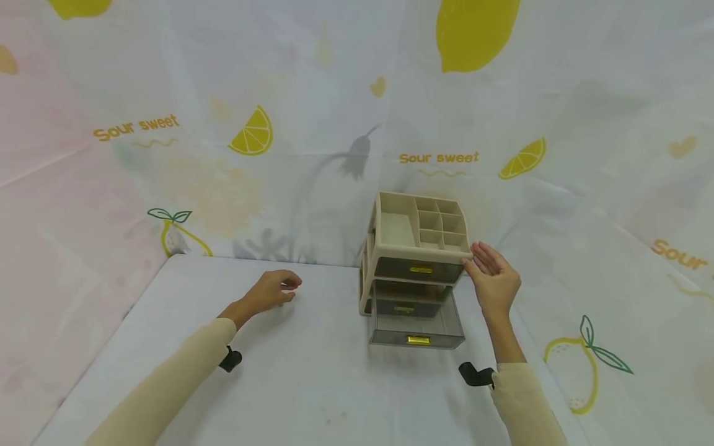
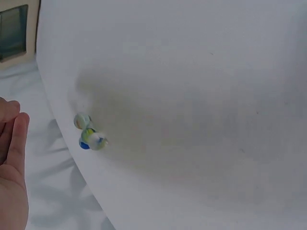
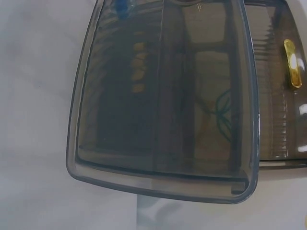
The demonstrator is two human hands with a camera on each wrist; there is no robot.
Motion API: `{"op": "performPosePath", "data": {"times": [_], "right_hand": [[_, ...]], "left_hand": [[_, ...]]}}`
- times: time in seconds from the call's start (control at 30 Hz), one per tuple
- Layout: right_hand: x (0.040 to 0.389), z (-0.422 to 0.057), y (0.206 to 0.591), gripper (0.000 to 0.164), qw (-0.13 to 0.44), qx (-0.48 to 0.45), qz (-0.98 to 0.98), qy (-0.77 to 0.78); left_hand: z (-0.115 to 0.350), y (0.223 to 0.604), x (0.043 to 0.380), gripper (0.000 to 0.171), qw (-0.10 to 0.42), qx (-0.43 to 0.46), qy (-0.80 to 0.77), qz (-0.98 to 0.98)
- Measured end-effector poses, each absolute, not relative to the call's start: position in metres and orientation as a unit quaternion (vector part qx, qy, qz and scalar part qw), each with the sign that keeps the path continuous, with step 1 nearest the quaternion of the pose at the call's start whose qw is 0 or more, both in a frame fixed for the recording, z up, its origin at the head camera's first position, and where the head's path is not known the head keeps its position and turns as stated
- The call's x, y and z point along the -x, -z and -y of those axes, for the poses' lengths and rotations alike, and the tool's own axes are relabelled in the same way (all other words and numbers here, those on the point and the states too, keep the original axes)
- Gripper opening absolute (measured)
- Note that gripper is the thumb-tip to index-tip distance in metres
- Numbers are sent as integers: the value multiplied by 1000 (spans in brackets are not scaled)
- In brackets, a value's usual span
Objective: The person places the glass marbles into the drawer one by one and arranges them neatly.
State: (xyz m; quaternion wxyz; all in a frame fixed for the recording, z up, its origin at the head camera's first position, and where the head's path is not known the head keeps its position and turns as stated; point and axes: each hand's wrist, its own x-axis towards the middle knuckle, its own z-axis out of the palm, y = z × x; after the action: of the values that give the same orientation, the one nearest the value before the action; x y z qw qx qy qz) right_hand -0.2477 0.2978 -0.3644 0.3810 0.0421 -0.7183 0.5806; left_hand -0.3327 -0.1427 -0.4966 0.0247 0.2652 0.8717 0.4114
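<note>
A beige desktop organizer (image 1: 415, 251) with a divided top tray stands at the back of the table. Below its closed top drawer (image 1: 385, 268), a grey see-through drawer (image 1: 418, 339) is pulled out; the right wrist view shows this drawer (image 3: 163, 187) close up. My right hand (image 1: 493, 285) touches the organizer's upper front right corner, fingers fairly straight. To the left, my left hand (image 1: 270, 290) hovers above the table, fingers loosely bent around nothing visible. Several glass marbles (image 2: 91, 136) lie clustered on the table near that hand; the head view does not show them.
A white cloth covers the table (image 1: 312, 396). Behind it hangs a lemon-print backdrop (image 1: 312, 204), close to the organizer's rear. Another gold-handled drawer front (image 1: 404, 308) shows through the pulled-out one.
</note>
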Motion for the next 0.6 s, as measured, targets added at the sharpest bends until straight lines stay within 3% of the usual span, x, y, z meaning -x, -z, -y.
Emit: {"op": "performPosePath", "data": {"times": [0.3, 0.6], "right_hand": [[248, -297, 364, 46, 378, -42, 713, -590], [249, -300, 367, 46, 385, -50, 712, -585]], "left_hand": [[169, 514, 342, 22, -12, -217, -341, -914], [180, 520, 347, 20, 6, -242, -317, -917]]}}
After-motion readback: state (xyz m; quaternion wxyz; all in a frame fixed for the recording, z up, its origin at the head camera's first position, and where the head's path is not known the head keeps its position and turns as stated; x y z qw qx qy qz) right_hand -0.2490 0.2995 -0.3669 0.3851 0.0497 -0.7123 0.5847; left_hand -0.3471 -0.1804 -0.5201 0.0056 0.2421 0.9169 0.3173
